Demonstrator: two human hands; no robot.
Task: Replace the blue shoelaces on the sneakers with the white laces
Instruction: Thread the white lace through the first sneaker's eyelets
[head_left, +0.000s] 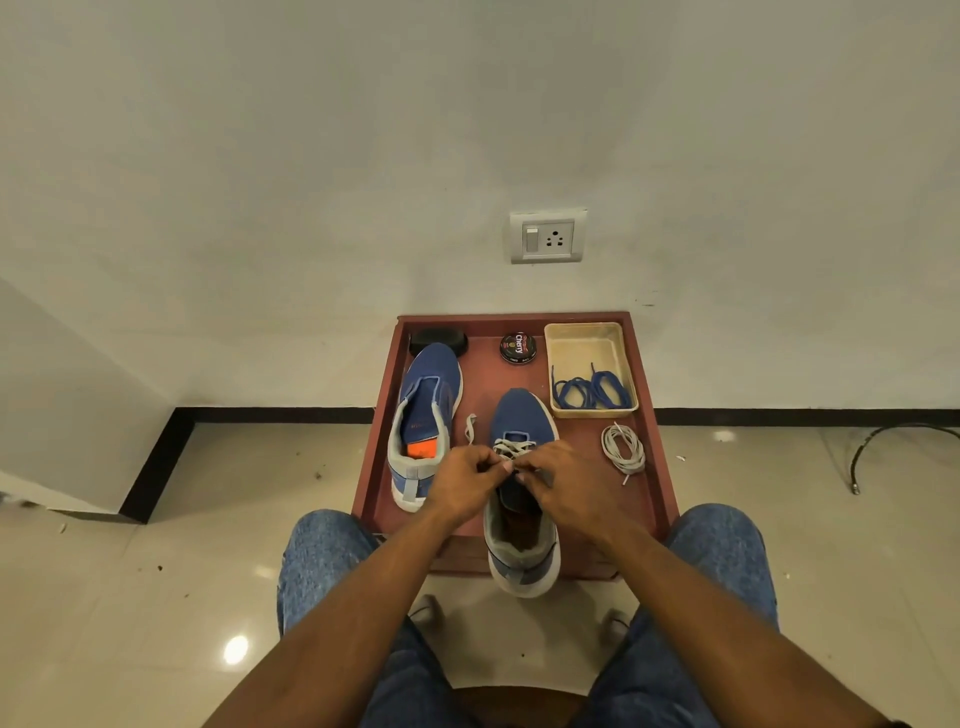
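Both blue laces (592, 391) lie in the tray (586, 338) and the far shoe (423, 422) is bare, so the step in hand looks like threading the white lace (511, 448) up the near shoe (521, 499). The left hand (464, 480) and right hand (558, 480) meet over the upper eyelets, fingers curled, apparently pinching the lace ends (the contact itself is too small to see). Next, likely: feed an end through the next eyelet and pull even; the spare lace (623, 449) waits coiled just right of the shoe.
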